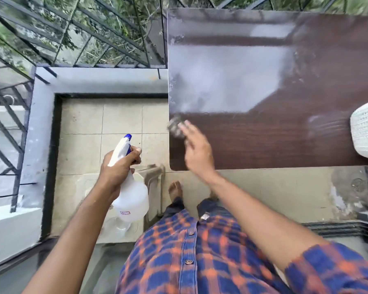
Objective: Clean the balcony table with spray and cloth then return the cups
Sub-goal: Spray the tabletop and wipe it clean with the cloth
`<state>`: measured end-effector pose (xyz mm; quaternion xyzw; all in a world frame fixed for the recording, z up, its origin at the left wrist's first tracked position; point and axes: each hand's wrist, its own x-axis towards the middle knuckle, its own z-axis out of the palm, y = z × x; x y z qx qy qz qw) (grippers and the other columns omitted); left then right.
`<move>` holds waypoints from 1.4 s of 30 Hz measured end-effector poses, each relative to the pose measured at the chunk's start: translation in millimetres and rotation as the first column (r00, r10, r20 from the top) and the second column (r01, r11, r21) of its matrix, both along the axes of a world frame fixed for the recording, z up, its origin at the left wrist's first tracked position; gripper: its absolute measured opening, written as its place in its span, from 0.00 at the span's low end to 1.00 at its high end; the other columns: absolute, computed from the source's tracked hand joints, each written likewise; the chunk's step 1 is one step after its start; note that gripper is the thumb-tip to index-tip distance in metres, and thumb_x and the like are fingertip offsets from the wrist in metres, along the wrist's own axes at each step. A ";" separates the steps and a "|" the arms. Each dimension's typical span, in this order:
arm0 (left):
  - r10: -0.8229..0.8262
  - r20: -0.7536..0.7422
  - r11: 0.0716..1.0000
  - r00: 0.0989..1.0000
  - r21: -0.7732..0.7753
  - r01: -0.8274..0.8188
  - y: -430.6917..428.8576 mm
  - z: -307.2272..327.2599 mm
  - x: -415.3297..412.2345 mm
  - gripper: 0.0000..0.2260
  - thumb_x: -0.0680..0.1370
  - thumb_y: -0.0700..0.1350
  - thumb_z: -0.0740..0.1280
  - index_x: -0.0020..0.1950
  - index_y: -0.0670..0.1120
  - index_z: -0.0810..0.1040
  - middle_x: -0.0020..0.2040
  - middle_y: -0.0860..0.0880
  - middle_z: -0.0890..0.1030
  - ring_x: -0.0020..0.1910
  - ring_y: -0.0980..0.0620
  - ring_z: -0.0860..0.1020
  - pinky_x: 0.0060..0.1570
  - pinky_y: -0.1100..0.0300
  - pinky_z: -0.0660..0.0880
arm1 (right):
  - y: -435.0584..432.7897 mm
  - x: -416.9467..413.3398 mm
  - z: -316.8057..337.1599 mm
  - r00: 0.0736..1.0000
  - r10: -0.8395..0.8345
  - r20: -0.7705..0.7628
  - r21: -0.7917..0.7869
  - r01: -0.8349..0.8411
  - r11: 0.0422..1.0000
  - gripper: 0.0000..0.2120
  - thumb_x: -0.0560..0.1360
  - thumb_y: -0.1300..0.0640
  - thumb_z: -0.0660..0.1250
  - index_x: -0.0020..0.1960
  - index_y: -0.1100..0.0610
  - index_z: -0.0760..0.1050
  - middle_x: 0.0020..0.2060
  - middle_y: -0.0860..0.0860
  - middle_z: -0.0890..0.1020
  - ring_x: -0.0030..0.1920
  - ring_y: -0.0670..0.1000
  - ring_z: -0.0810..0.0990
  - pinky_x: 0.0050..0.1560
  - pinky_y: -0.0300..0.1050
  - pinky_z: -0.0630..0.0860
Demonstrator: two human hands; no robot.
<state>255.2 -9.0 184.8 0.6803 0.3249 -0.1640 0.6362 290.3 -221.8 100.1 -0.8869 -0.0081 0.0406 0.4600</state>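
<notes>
The dark brown wooden table (263, 141) fills the upper right, and its far half shines with a pale wet-looking sheen. My left hand (117, 168) grips a white spray bottle (132, 198) with a blue nozzle, held over the floor to the left of the table. My right hand (197, 151) hovers over the table's near left corner with its fingers stretched out. Its fingertips reach a small blurred grey object (175, 126) at the table's left edge; I cannot tell what that object is. A white woven cloth (365, 128) lies at the table's right edge.
A beige plastic stool (155, 177) stands on the tiled floor (83, 149) just left of the table, partly behind the bottle. A grey ledge (102, 79) with a black metal railing (77, 39) bounds the balcony to the left and far side. My bare foot (175, 188) is near the table's edge.
</notes>
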 end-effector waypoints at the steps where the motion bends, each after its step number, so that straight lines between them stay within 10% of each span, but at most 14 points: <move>1: 0.000 -0.001 1.000 1.000 0.008 0.000 -0.4 -0.7 0.9 0.07 0.78 0.46 0.72 0.41 0.49 0.78 0.39 0.47 0.78 0.42 0.49 0.77 0.43 0.55 0.68 | -15.4 22.1 0.0 0.998 -0.058 0.019 -0.045 0.058 0.997 0.30 0.74 0.72 0.59 0.73 0.55 0.75 0.72 0.54 0.75 0.72 0.54 0.72 0.76 0.44 0.62; 5: 0.001 0.020 1.000 1.000 0.014 -0.001 -9.2 -0.8 6.0 0.08 0.78 0.46 0.72 0.40 0.49 0.77 0.39 0.48 0.79 0.43 0.50 0.79 0.43 0.54 0.69 | -46.4 87.8 -15.6 0.995 -0.078 -0.065 -0.247 0.059 0.967 0.27 0.75 0.68 0.58 0.72 0.55 0.76 0.73 0.55 0.74 0.73 0.57 0.71 0.76 0.42 0.59; 8: 0.000 0.033 1.000 0.999 0.011 -0.001 -16.8 1.4 10.1 0.07 0.78 0.46 0.71 0.41 0.48 0.77 0.39 0.47 0.79 0.43 0.50 0.79 0.43 0.55 0.70 | -21.3 86.2 -30.7 0.968 0.252 -0.015 -0.381 -0.239 0.893 0.30 0.68 0.66 0.57 0.67 0.55 0.79 0.71 0.58 0.76 0.68 0.61 0.75 0.74 0.49 0.64; 12: 0.001 0.041 1.000 0.999 -0.008 -0.001 -25.6 5.5 13.8 0.08 0.79 0.44 0.70 0.40 0.50 0.76 0.38 0.48 0.78 0.41 0.53 0.79 0.42 0.56 0.69 | 4.3 8.1 -33.9 0.579 0.815 -0.006 -0.439 -0.734 0.518 0.26 0.70 0.67 0.55 0.58 0.53 0.84 0.65 0.53 0.82 0.61 0.61 0.80 0.63 0.55 0.73; 15: -0.018 0.048 1.000 0.999 -0.004 0.018 -26.2 5.6 14.3 0.09 0.79 0.45 0.70 0.40 0.50 0.76 0.38 0.48 0.78 0.42 0.52 0.77 0.42 0.56 0.68 | -17.4 -35.8 -30.4 0.392 0.910 -0.138 -0.421 -0.854 0.304 0.23 0.72 0.58 0.56 0.60 0.53 0.84 0.67 0.52 0.80 0.64 0.62 0.78 0.67 0.55 0.69; 20: -0.001 0.030 1.000 1.000 -0.007 0.001 -19.7 3.3 13.8 0.08 0.79 0.45 0.70 0.40 0.50 0.76 0.38 0.49 0.78 0.43 0.51 0.78 0.43 0.55 0.69 | -42.2 -5.1 -14.4 0.566 0.823 0.055 -0.380 -0.750 0.541 0.27 0.69 0.64 0.55 0.62 0.57 0.83 0.68 0.55 0.79 0.68 0.57 0.74 0.74 0.50 0.65; 26: -0.008 0.028 1.000 1.000 0.003 0.008 -19.8 2.4 17.6 0.06 0.79 0.45 0.71 0.42 0.49 0.77 0.39 0.48 0.79 0.43 0.51 0.78 0.44 0.54 0.70 | -85.0 77.8 -23.7 0.990 0.133 0.053 -0.453 -0.095 0.886 0.27 0.70 0.71 0.58 0.65 0.57 0.81 0.69 0.57 0.78 0.66 0.62 0.76 0.72 0.48 0.65; 28: -0.023 0.033 1.000 0.999 0.000 0.023 -23.3 0.9 19.6 0.05 0.79 0.45 0.70 0.43 0.48 0.77 0.40 0.47 0.78 0.43 0.51 0.78 0.43 0.55 0.70 | -75.0 72.1 -32.1 0.998 0.065 0.025 -0.484 -0.045 0.874 0.29 0.71 0.70 0.58 0.67 0.54 0.79 0.71 0.56 0.76 0.67 0.62 0.75 0.74 0.48 0.63; 30: -0.042 0.031 0.999 0.999 0.000 0.042 -26.4 -0.5 22.5 0.06 0.79 0.45 0.70 0.43 0.48 0.77 0.40 0.46 0.78 0.43 0.51 0.78 0.42 0.56 0.70 | -50.3 46.6 -33.9 0.931 0.364 0.043 -0.450 -0.307 0.839 0.30 0.70 0.69 0.57 0.67 0.51 0.80 0.71 0.54 0.76 0.69 0.60 0.74 0.74 0.45 0.60; 33: -0.082 0.032 0.997 0.996 0.001 0.082 -34.2 -2.2 29.2 0.06 0.79 0.44 0.70 0.43 0.47 0.77 0.40 0.46 0.78 0.43 0.50 0.78 0.39 0.57 0.70 | -30.8 -10.6 -37.1 0.594 0.804 -0.030 -0.444 -0.728 0.522 0.28 0.71 0.66 0.56 0.67 0.51 0.80 0.72 0.51 0.76 0.70 0.56 0.72 0.72 0.54 0.65; 36: -0.116 0.038 0.993 0.992 -0.006 0.116 -43.2 -0.7 36.4 0.05 0.79 0.44 0.70 0.44 0.46 0.78 0.40 0.46 0.78 0.42 0.51 0.78 0.39 0.57 0.70 | -58.1 -32.2 -36.8 0.440 0.885 -0.149 -0.449 -0.828 0.336 0.30 0.70 0.67 0.61 0.69 0.49 0.78 0.76 0.48 0.71 0.73 0.58 0.69 0.74 0.55 0.63; 39: -0.170 0.048 0.985 0.984 -0.007 0.171 -50.0 -1.1 41.1 0.05 0.79 0.44 0.70 0.43 0.47 0.78 0.39 0.47 0.78 0.40 0.52 0.76 0.39 0.58 0.69 | -104.9 -32.0 -24.6 0.443 0.872 -0.210 -0.435 -0.841 0.322 0.33 0.63 0.68 0.67 0.67 0.50 0.79 0.74 0.50 0.73 0.72 0.57 0.69 0.74 0.49 0.59; 42: -0.210 0.053 0.977 0.976 -0.011 0.211 -57.1 -1.1 47.3 0.06 0.79 0.46 0.70 0.45 0.45 0.79 0.39 0.48 0.79 0.40 0.53 0.77 0.39 0.58 0.70 | -153.3 -32.8 -6.5 0.648 0.739 -0.183 -0.389 -0.738 0.551 0.32 0.63 0.72 0.66 0.64 0.52 0.82 0.71 0.50 0.77 0.69 0.57 0.73 0.73 0.47 0.66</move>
